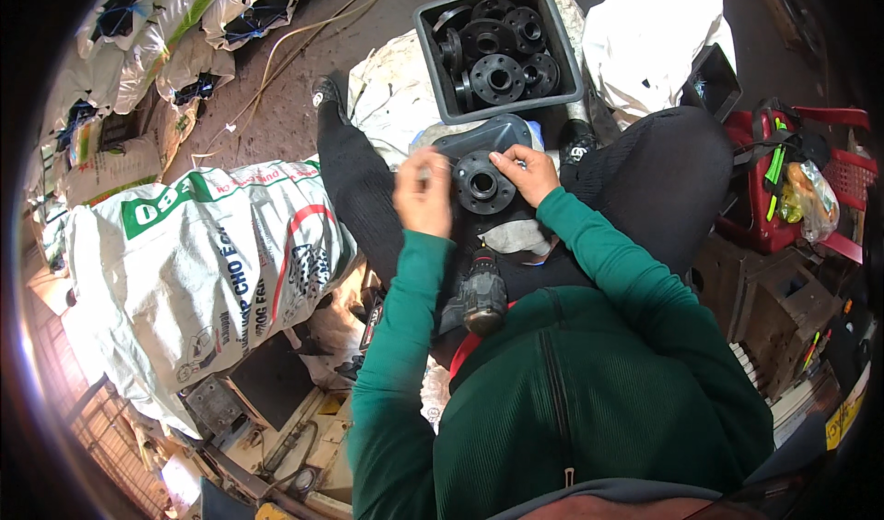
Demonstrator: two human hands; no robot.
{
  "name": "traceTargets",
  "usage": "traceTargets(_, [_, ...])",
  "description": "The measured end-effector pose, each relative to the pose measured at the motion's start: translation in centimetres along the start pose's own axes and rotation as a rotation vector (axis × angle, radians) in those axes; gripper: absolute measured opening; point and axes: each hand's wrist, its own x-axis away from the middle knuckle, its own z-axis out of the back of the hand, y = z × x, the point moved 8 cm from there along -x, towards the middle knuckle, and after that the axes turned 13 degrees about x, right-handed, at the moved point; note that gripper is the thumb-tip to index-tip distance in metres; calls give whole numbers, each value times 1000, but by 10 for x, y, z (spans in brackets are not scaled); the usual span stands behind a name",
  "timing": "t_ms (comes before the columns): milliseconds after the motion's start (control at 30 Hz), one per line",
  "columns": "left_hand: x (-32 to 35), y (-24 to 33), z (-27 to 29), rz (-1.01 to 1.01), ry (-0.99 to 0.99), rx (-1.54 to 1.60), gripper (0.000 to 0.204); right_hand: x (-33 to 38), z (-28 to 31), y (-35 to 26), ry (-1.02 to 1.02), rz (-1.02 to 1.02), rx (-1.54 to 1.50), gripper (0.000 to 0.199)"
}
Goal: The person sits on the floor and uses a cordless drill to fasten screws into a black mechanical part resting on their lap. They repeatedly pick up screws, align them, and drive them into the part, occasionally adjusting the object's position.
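A round black metal flange (pixel 467 199), with a raised hub and a ring of bolt holes, faces up between my knees. My right hand (pixel 532 177) grips its upper right rim, the thumb on top and the fingers bent. Close to the flange's left edge is my left hand (pixel 424 193), smeared by motion; whether it touches or holds anything is unclear. Beyond the flange lies a dark grey plastic piece (pixel 502 133), partly covered. A cordless drill (pixel 483 299) rests against my lap, its bit pointing toward the flange, with a pale cloth (pixel 514 237) just in front.
A dark grey bin (pixel 426 59) full of black flanges stands ahead. White sacks (pixel 203 280) crowd the left side, and another white sack (pixel 656 41) is at the far right. On the right a red plastic chair (pixel 750 198) carries bags. A hose (pixel 304 30) crosses the floor.
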Motion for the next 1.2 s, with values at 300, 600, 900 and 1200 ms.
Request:
traceTargets(300, [127, 68, 26, 247, -1070, -541, 70, 6, 15, 25, -95, -450, -673, 31])
traceTargets(600, [147, 44, 14, 187, -730, -965, 88, 4, 2, -14, 19, 3, -83, 38])
traceTargets(900, [126, 77, 58, 206, -491, -387, 68, 0, 5, -24, 74, 163, 68, 38])
traceTargets(1200, [111, 134, 69, 61, -409, -274, 70, 3, 28, 4, 43, -346, -818, 38])
